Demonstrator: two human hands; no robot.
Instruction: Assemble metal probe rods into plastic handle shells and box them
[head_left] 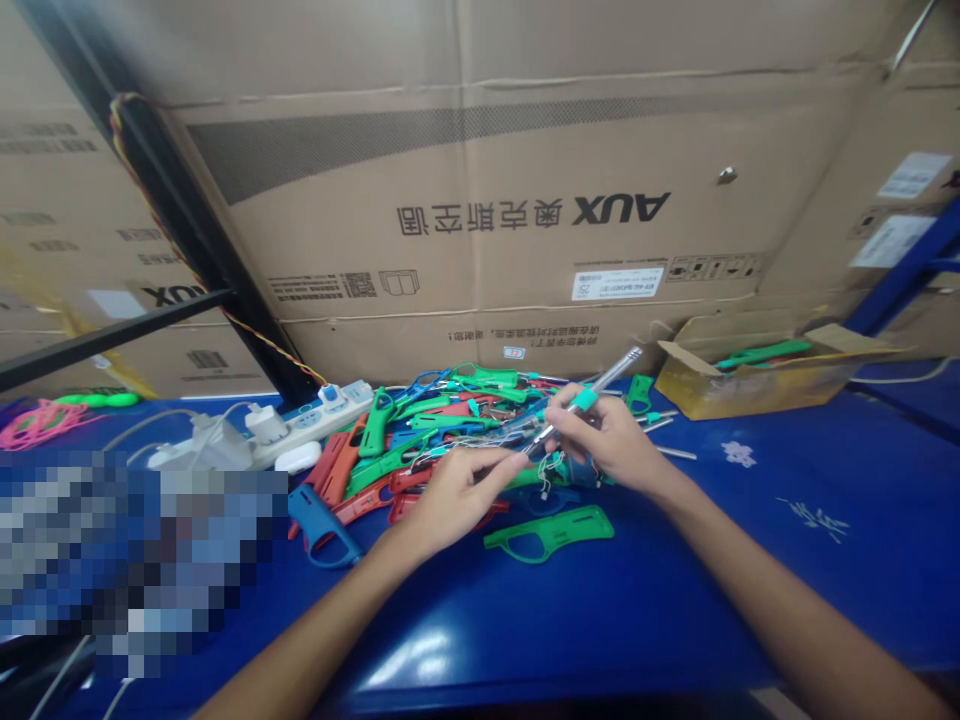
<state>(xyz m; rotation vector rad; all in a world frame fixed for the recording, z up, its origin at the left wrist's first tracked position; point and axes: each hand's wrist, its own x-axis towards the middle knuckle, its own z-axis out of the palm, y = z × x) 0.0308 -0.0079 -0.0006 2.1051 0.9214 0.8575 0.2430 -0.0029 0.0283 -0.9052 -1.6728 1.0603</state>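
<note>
My right hand is closed around a metal lighter tube with a green collar, its tip angled up and to the right. My left hand pinches the thin lower end of that piece, and the fingers partly hide it. Thin white wires dangle just below the right fingers. Beneath both hands lies a heap of red, green and blue lighter handle shells. A green handle shell rests nearer to me on the table, and a blue handle shell sits left of my left hand.
A white power strip with plugs and cables runs left of the heap. An open cardboard box with green pieces stands at the back right. Several metal tubes lie right of the heap on the blue table. Large cartons wall the back.
</note>
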